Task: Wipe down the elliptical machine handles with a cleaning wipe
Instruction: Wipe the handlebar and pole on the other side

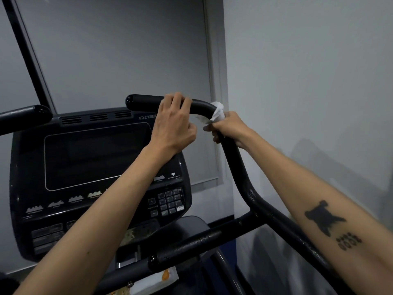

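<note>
The black right handle of the elliptical runs sideways at mid-frame, bends, then drops toward the lower right. My left hand is wrapped over its horizontal part, just left of the bend. A crumpled white cleaning wipe sits around the bend itself. My right hand presses that wipe against the handle just below the bend, fingers closed around both. The tip of the left handle pokes in from the left edge, with no hand on it.
The dark console with its blank screen and keypad stands below and left of my hands. Lower black crossbars cross the bottom of the view. A grey wall is close on the right, a window blind behind.
</note>
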